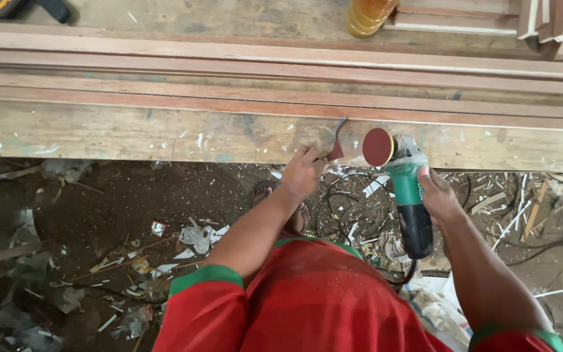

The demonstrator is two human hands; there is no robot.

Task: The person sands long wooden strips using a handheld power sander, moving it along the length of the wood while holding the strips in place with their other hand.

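Note:
My right hand grips the body of a green and black angle grinder, whose red sanding disc points toward the front face of a long wooden bench. My left hand pinches a small piece of red-backed sandpaper against the bench's front edge, just left of the disc. The grinder's black cord hangs down past my red shirt.
Long reddish wooden boards lie along the bench top. A yellow roll and stacked wood pieces sit at the back right, a yellow and black tool at the back left. The dirt floor holds scraps, shavings and tangled cables.

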